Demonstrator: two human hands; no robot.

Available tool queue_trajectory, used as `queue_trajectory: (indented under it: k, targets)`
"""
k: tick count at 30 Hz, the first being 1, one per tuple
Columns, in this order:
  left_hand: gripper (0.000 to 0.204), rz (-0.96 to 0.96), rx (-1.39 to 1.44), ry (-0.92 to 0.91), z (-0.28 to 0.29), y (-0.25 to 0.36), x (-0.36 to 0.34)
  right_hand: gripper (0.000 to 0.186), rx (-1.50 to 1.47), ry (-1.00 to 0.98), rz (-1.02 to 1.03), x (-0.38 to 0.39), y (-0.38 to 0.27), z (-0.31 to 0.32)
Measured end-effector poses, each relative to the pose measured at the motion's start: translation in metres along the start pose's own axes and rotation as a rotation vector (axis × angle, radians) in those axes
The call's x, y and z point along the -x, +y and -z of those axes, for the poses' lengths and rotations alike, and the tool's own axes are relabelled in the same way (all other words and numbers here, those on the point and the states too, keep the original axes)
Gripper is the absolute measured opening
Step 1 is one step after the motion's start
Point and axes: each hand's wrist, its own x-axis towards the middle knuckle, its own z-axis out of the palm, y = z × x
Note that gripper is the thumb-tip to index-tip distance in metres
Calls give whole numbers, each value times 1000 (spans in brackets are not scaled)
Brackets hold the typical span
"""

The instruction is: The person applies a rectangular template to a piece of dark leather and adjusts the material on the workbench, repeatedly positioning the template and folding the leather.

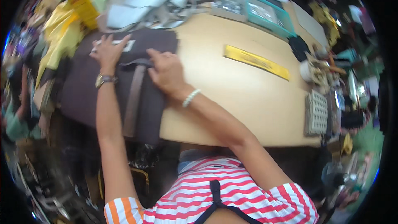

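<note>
My left hand (108,52) lies with spread fingers on a dark brown cloth piece (91,95), over a white patch (127,46) near its far edge. Over the cloth's right part my right hand (168,72) rests slightly blurred, index finger stretched and thumb apart from it. A grey-brown strap (134,99) runs down the cloth toward the near edge. At its far end a thin curved dark strip reaches toward the right hand; whether the fingers touch it, I cannot tell. The cloth hangs over the near table edge.
On the pale table (207,112) lies a yellow ruler-like bar (257,62). A teal basket (269,14) and a grey tray (228,8) stand at the back, near another person's hands. White sheets (143,2) are heaped far left; a white basket (317,112) is at right.
</note>
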Motion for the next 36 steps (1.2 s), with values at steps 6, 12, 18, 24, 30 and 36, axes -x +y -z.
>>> queue_trajectory:
  k: [6, 12, 18, 24, 30, 36]
  targets:
    - [85, 13, -100, -18, -22, -20, -14, 82, 163, -67, -73, 72, 12, 51]
    - [86, -52, -89, -49, -61, -81, -52, 71, 586, -223, -493, 238, 7, 202]
    - [63, -269, -225, -59, -72, -99, -65, 71, 914, 500, -1047, 406, 63, 283]
    - [65, -223, -598, -154, -38, -39, -43, 66, 999, 275, -1477, 493, 122, 311]
    - [76, -323, -303, 375, -8, -38, -47, 53, 869, 416, -1400, 522, 146, 304]
    - [65, -673, 564, -19, 104, 118, 141, 60, 351, 1648, -1272, 459, 66, 342]
